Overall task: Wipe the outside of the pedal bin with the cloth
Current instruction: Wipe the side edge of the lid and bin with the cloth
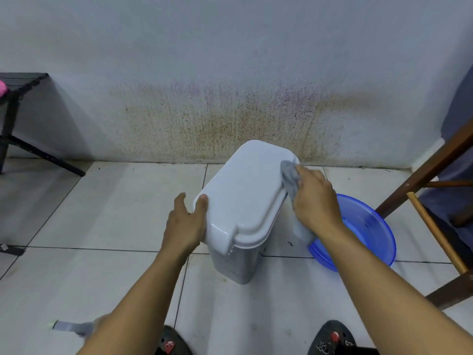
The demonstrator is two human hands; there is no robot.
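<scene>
- The white pedal bin (245, 201) stands on the tiled floor (102, 213) at the centre of the view. Its lid is closed and it is just in front of the stained wall (230, 111) at 12 o'clock.
- The left hand (184, 224) lies against the bin's side at 9 o'clock. Its thumb rests on the lid's corner and the one finger in view is straight and spread away from the lid. It holds nothing else, and its other fingers are hidden behind the hand.
- The right hand (314, 201) is at the bin's 3 o'clock side, its fingers (298, 190) curled round a grey cloth (290, 175).
- The cloth is pressed against the lid's edge at about 2 o'clock, and a fold of it hangs below the hand beside the bin's wall.
- A blue basin (366, 226) sits on the floor at 4 o'clock from the bin, near it but not touching, partly behind the right forearm.
- A wooden chair frame (419, 175) stands at 3 o'clock, beyond the basin.
- A black folding stand (15, 124) is at 9 o'clock, well apart from the bin, against the wall.
- Two dark slippers (332, 339) show at 6 o'clock, on the bottom edge.
</scene>
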